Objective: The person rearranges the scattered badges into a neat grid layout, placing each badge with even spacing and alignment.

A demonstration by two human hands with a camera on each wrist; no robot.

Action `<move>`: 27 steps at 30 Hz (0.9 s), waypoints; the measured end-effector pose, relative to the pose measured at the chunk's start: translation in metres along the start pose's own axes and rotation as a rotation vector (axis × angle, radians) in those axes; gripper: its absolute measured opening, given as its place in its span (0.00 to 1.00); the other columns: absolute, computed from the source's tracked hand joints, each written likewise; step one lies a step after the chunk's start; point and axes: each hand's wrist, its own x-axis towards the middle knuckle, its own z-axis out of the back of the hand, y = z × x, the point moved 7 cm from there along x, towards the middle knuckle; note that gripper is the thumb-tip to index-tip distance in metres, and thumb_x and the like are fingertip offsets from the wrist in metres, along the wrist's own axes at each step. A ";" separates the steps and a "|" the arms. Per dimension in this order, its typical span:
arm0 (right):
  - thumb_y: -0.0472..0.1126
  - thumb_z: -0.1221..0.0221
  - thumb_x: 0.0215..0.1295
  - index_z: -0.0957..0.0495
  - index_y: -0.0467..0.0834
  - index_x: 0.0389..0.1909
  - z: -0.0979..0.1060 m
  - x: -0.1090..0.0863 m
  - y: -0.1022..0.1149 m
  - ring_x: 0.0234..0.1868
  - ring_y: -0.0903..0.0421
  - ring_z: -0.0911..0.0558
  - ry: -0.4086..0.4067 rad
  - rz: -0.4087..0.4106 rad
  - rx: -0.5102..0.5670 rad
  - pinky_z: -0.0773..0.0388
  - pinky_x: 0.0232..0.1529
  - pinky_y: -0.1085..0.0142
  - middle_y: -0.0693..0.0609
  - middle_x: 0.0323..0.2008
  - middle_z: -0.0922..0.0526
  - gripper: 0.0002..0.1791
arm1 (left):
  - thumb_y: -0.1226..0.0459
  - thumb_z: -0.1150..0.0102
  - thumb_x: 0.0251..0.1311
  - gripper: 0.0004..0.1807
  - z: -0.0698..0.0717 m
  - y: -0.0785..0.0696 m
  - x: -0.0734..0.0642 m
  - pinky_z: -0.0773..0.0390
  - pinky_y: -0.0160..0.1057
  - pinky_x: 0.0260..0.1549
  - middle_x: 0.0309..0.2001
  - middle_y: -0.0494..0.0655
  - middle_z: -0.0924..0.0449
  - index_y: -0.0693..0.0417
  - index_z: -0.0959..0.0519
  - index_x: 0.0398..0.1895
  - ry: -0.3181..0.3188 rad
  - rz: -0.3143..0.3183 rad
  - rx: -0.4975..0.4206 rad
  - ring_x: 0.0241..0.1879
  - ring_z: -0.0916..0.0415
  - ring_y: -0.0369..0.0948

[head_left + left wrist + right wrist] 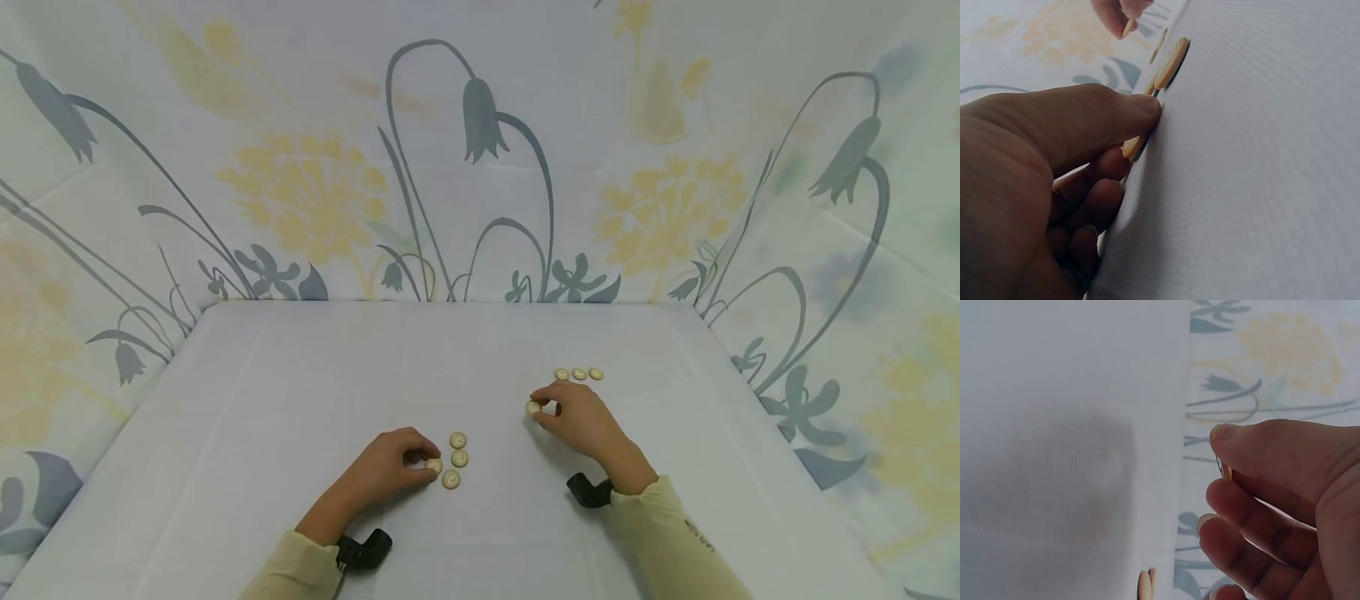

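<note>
Your left hand (386, 467) pinches a disc (432, 467) between thumb and fingers, just left of the column (460, 458) of three discs — low over the worktop (300, 375), though whether it touches, I cannot tell. Your right hand (581, 417) grips another disc (533, 407) by its edges, raised, beyond the column and to its right. Farther beyond the column, also rightward, lies a row (579, 374) of three — and past that column, too, rises flowered cloth (300, 200).
</note>
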 end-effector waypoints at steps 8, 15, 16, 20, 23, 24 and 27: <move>0.44 0.34 0.60 0.15 0.46 0.45 0.010 0.003 -0.011 0.30 0.60 0.25 -0.038 -0.024 -0.019 0.30 0.29 0.67 0.52 0.39 0.14 0.13 | 0.56 0.32 0.55 0.10 0.001 0.000 0.001 0.25 0.34 0.41 0.39 0.29 0.21 0.42 0.16 0.41 -0.007 -0.004 0.000 0.39 0.27 0.31; 0.44 0.35 0.61 0.16 0.44 0.47 0.018 0.002 -0.022 0.31 0.59 0.25 -0.071 -0.043 -0.030 0.29 0.32 0.66 0.51 0.40 0.15 0.15 | 0.56 0.31 0.55 0.10 0.001 -0.001 0.002 0.25 0.34 0.41 0.39 0.31 0.20 0.43 0.16 0.41 -0.007 -0.003 -0.001 0.39 0.27 0.32; 0.44 0.35 0.61 0.16 0.44 0.47 0.019 0.002 -0.023 0.31 0.59 0.25 -0.077 -0.043 -0.032 0.29 0.32 0.66 0.51 0.39 0.15 0.15 | 0.57 0.31 0.55 0.10 0.001 -0.002 0.001 0.25 0.34 0.41 0.39 0.31 0.20 0.43 0.16 0.41 -0.007 -0.004 0.001 0.39 0.27 0.32; 0.44 0.35 0.60 0.15 0.43 0.46 0.021 0.002 -0.028 0.31 0.58 0.24 -0.100 -0.044 -0.023 0.29 0.33 0.66 0.50 0.39 0.15 0.15 | 0.57 0.31 0.55 0.10 0.001 -0.002 0.001 0.25 0.34 0.41 0.38 0.31 0.20 0.43 0.16 0.41 -0.008 -0.004 0.001 0.39 0.27 0.32; 0.44 0.35 0.61 0.16 0.42 0.48 0.022 0.002 -0.033 0.31 0.58 0.24 -0.112 -0.056 -0.015 0.29 0.33 0.66 0.49 0.42 0.15 0.16 | 0.57 0.31 0.55 0.10 0.001 -0.002 0.001 0.25 0.34 0.41 0.38 0.31 0.20 0.43 0.16 0.41 -0.009 -0.005 0.006 0.39 0.27 0.32; 0.44 0.35 0.61 0.16 0.42 0.49 0.022 0.002 -0.035 0.32 0.58 0.24 -0.115 -0.063 -0.009 0.29 0.33 0.66 0.48 0.44 0.15 0.16 | 0.57 0.31 0.55 0.10 0.001 -0.002 0.001 0.25 0.34 0.41 0.38 0.31 0.20 0.43 0.16 0.41 -0.008 -0.005 0.005 0.39 0.27 0.32; 0.43 0.36 0.62 0.17 0.43 0.51 0.023 0.001 -0.040 0.32 0.57 0.24 -0.122 -0.078 0.001 0.29 0.32 0.66 0.47 0.47 0.15 0.17 | 0.57 0.31 0.55 0.10 0.000 -0.001 0.001 0.25 0.34 0.41 0.39 0.31 0.21 0.43 0.16 0.41 -0.004 -0.003 0.007 0.39 0.27 0.32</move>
